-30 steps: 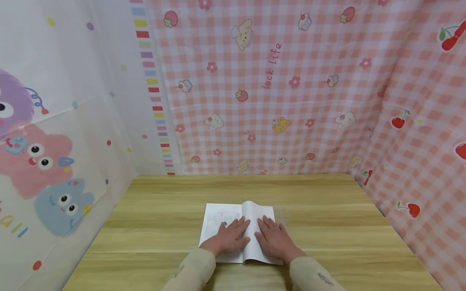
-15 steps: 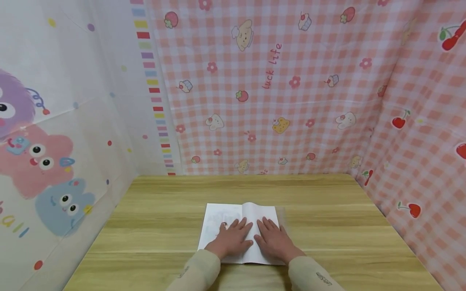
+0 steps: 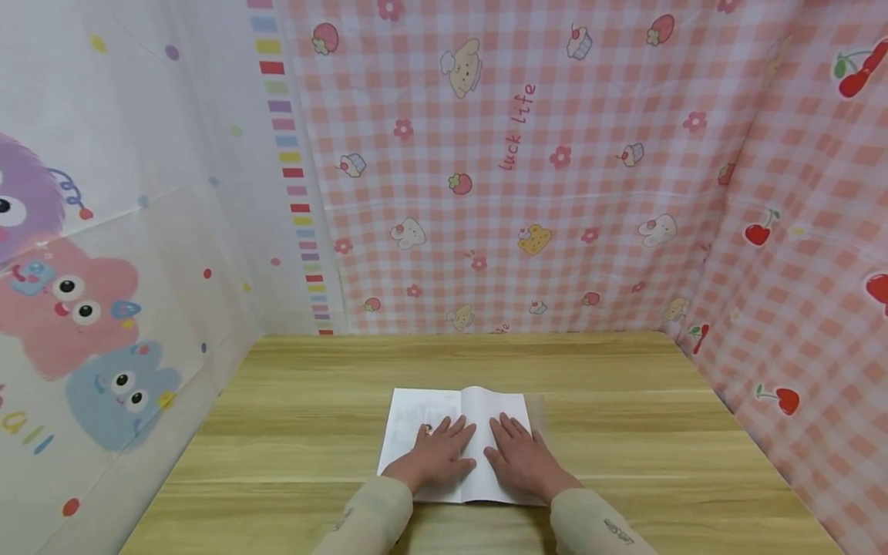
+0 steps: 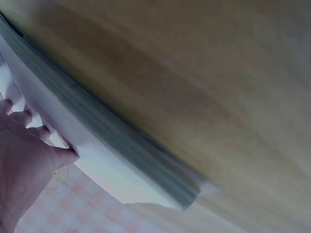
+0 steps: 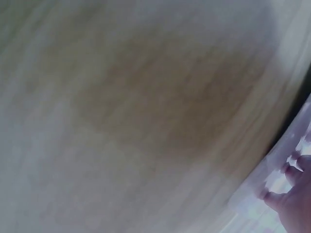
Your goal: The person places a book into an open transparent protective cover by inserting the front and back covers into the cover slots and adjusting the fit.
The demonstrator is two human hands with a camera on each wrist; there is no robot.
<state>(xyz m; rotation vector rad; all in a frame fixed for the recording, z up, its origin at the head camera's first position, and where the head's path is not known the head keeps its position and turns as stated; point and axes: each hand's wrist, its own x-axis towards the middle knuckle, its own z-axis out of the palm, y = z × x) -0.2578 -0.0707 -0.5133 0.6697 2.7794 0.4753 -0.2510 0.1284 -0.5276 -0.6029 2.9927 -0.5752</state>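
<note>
An open book (image 3: 479, 405) with white pages lies on the table, its fold running front to back near the middle. Flat on the left page rests my left hand (image 3: 437, 456), fingers spread and fingertips close to the fold. A small dark and red printed detail shows by its fingers. My right hand (image 3: 522, 456) presses on the right page with straight fingers. In the left wrist view the thick page edge of the book (image 4: 112, 131) shows beside the left hand (image 4: 29, 155). Part of the right hand (image 5: 294, 194) appears at the corner of the right wrist view, over the page.
The wooden table (image 3: 291, 432) stretches around the book on all sides. A pink checked cloth (image 3: 527, 193) hangs behind it and on the right, and a white cartoon-print cloth (image 3: 173, 270) hangs at the left. A clear cover edge (image 3: 537, 416) juts out past the right page.
The right page lies flatter near the fold than a second ago. The left hand slid slightly right, then back left; the right hand stays nearly in place.
</note>
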